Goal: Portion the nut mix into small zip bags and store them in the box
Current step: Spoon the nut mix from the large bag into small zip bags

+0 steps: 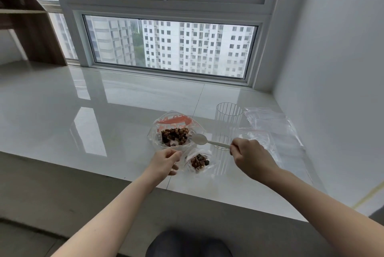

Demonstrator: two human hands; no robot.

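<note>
A large clear bag with an orange print [175,130] lies open on the white sill, brown nut mix [174,136] piled inside. Just in front of it a small zip bag [198,162] holds a small portion of nuts. My left hand [166,162] pinches the small bag's left edge. My right hand [250,157] grips the handle of a white plastic spoon [200,139]. The spoon's bowl hangs empty between the two bags. A clear ribbed box [227,123] stands upright behind the spoon.
Several empty zip bags [276,130] lie flat at the right, near the white wall [332,69]. The glossy sill [83,111] stretches left and back to the window. Its front edge [187,192] runs under my forearms.
</note>
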